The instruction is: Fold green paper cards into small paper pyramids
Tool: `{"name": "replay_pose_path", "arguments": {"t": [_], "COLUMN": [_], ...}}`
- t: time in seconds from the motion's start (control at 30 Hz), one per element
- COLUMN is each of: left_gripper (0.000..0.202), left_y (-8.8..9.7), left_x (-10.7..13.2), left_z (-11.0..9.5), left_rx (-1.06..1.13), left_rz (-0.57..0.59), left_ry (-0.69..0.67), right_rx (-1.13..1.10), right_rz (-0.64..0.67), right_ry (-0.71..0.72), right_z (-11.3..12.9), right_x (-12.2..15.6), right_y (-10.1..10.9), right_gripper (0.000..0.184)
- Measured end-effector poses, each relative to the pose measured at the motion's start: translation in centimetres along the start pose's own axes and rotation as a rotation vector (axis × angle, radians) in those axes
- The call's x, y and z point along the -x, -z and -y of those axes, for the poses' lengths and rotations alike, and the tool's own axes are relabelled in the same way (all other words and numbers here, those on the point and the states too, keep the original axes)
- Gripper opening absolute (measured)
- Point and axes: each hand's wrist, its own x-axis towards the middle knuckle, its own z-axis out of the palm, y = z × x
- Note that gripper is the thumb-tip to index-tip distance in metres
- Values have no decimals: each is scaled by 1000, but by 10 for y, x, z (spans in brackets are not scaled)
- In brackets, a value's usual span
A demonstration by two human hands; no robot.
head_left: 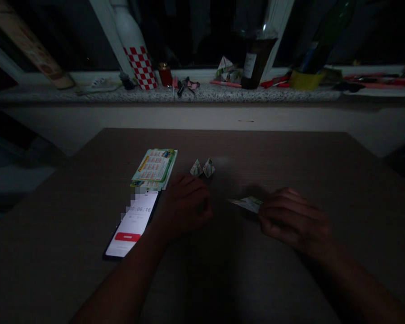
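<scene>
My right hand [292, 220] pinches the right end of a folded piece of printed paper [248, 203] just above the table, and its pointed end sticks out to the left. To the left, my left hand [189, 204] is loosely curled over the table, thumb near the forefinger, with nothing seen in it. Just beyond it stand two small folded paper shapes, a left one [196, 168] and a right one [209, 168], side by side with peaks up. A stack of printed calendar cards [153, 166] lies to the left of them.
A lit phone [133, 227] showing a timer lies by my left forearm on the dark wooden table [273, 153]. Behind, a granite windowsill [216, 93] holds a red-checked white bottle [140, 58], a dark cup [254, 63], a yellow container [305, 80] and a folded paper piece [226, 68].
</scene>
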Motion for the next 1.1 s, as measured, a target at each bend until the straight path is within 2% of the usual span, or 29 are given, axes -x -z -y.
{"name": "replay_pose_path", "arguments": {"t": [0.07, 0.17, 0.27, 0.37, 0.6, 0.77, 1.1], "left_gripper": [3, 14, 13, 7, 7, 7, 11], "left_y": [-2, -6, -9, -11, -15, -20, -23], "left_x": [0, 0, -1, -1, 2, 1, 5], "left_z": [-5, -17, -24, -24, -25, -31, -26], "left_rx": [31, 63, 89, 96, 131, 121, 118], "left_rz": [6, -47, 9, 38, -4, 9, -100], "left_ry": [-24, -31, -104, -148, -165, -169, -216], "right_rx": [-9, -13, -7, -6, -5, 22, 9], "right_rz": [9, 46, 52, 38, 53, 28, 12], "right_ry": [12, 34, 44, 59, 66, 50, 55], "right_z": [0, -1, -2, -2, -3, -1, -1], "right_x": [1, 4, 7, 8, 8, 11, 12], "right_y": [-2, -8, -12, -15, -16, -18, -19], "right_gripper": [15, 17, 18, 18, 17, 18, 22]}}
